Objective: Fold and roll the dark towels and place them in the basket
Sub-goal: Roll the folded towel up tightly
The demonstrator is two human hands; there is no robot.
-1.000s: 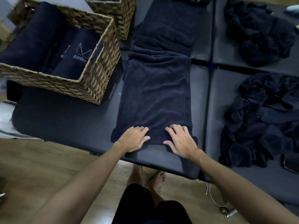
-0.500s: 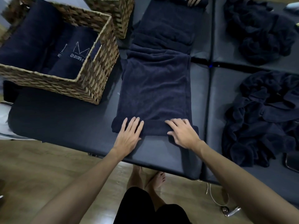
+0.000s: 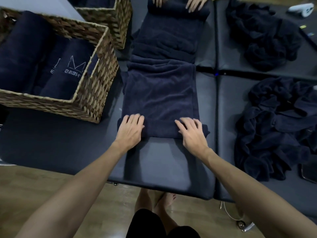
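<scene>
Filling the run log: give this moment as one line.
step: rolling | left hand: pressing roll | right hand: pressing roll | towel: near end rolled, rest flat | basket: holds rolled towels

Dark padded table, seams splitting it into panels. Wood floor near. Bare feet under the table edge. White cable and metal fitting near right. White device far right.

This looks like a spa or fitness studio's back room. Padded dark worktops stand pushed together on a wood floor, a woven basket holds rolled towels with stitched lettering, and heaps of loose dark towels wait alongside.
</scene>
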